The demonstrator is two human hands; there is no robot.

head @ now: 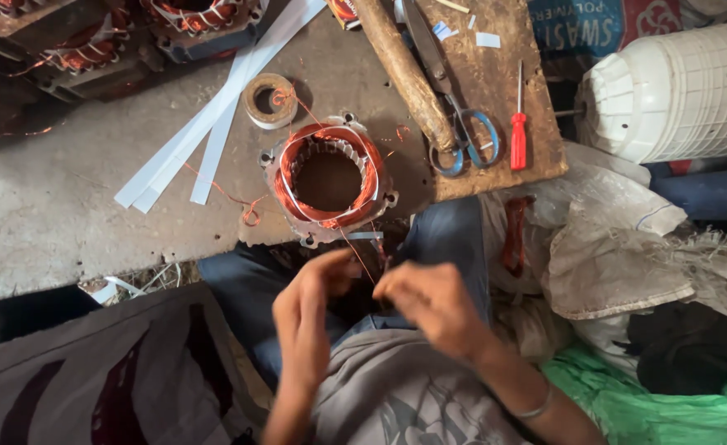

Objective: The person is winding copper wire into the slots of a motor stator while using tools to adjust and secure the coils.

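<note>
— Concrete floor (42, 214) carries the stator (329, 180); both hands pinch a copper wire (362, 257) running from it.
— Left hand (307, 309) and right hand (429, 303) have fingers closed on it; a hard tug could snap the strand.

Both hands (363, 309) motion-blurred – grip unreadable, thin copper wire (362, 257) lost between fingers, white fan housing (676, 91) cropped at right edge, stators (91, 41) cut off at top.

You are sitting at a grey concrete floor (50, 206) that is carrying a copper-wound stator (328, 179), white paper strips (207, 124), a tape roll (269, 100) and a wooden board (503, 91) bearing scissors (454, 124) and a red screwdriver (518, 136).
</note>
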